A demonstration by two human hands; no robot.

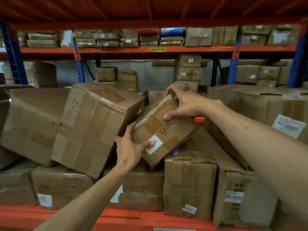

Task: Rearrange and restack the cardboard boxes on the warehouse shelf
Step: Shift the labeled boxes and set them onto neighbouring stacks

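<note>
At centre-left of the frame a large tilted box [93, 127] marked "03" leans beside your left hand [131, 147]. That hand curls around the lower left corner of the small box [163, 129], thumb on its white label [154, 145]. The small box sits tilted at centre, handwritten "5472". Your right hand [185, 104] clamps its upper end, fingers wrapped over. A yellow tag [157, 49] on the shelf beam [200, 48] above reads "00-03-01".

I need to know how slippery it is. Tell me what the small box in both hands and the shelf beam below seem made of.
Small box: brown cardboard, apparently wrapped in glossy clear tape, judging by wrinkled sheen. Shelf beam: looks like orange-painted metal, smooth and flat.
</note>
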